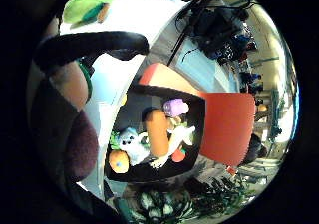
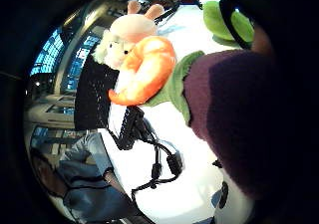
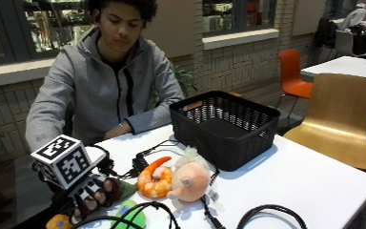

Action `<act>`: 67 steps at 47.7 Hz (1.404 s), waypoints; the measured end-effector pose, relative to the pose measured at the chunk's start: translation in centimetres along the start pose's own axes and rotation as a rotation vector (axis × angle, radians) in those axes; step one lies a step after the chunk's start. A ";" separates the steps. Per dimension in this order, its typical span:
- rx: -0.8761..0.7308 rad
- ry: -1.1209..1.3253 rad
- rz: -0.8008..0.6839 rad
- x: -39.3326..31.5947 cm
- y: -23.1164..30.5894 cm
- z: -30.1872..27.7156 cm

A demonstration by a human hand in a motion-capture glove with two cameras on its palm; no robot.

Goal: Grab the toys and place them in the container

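A person sits behind a white surface (image 3: pixel 310 176). Far left of the black basket (image 3: pixel 224 126), the gloved right hand (image 3: pixel 94 193) has its fingers curled around a purple plush eggplant (image 2: pixel 234 114) with a green top. Between hand and basket lie an orange shrimp toy (image 3: pixel 154 179) and a pink plush figure (image 3: pixel 189 181), touching.

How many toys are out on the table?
5: shrimp and pink plush by the basket, green one and yellow one by the hand, purple one in its grip. More may be hidden.
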State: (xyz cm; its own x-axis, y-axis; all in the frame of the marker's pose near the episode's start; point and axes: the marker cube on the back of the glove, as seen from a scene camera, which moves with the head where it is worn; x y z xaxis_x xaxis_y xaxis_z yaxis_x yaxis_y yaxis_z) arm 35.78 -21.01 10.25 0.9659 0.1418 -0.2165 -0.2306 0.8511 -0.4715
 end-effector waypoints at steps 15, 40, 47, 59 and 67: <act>0.103 -0.004 -0.039 -3.5 1.9 -7.2; 0.059 -0.016 -0.517 -31.2 -9.8 -13.0; 0.041 -0.017 -0.525 -36.9 -13.4 -11.5; -0.055 0.035 -0.610 -42.2 -16.0 -7.2; -0.176 0.229 -0.636 -43.4 -16.0 -4.7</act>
State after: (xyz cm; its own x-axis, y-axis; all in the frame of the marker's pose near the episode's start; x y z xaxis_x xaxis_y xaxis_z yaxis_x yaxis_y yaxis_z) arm -3.02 -43.14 23.21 0.8751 -0.4837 -0.0176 0.3376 0.6360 -0.6939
